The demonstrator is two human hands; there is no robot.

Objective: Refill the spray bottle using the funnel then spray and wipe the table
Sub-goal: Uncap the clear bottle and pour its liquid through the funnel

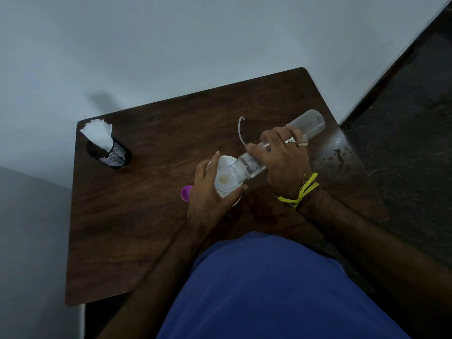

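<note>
My right hand (285, 159) grips a clear plastic water bottle (308, 123), tipped so its mouth lies in a white funnel (226, 178). My left hand (208, 194) holds the funnel's rim, fingers curled round it. What the funnel sits on is hidden under it and my hand. A thin white dip tube (240, 129) curves up just behind my right hand; the spray head it belongs to is hidden. A purple cap (185, 193) lies on the dark wooden table (137, 211) left of my left hand.
A black mesh holder (110, 152) with white tissues (97, 133) stands at the table's far left corner. The table's right side near the edge shows a worn, shiny patch (335, 152). White wall lies behind, dark floor to the right.
</note>
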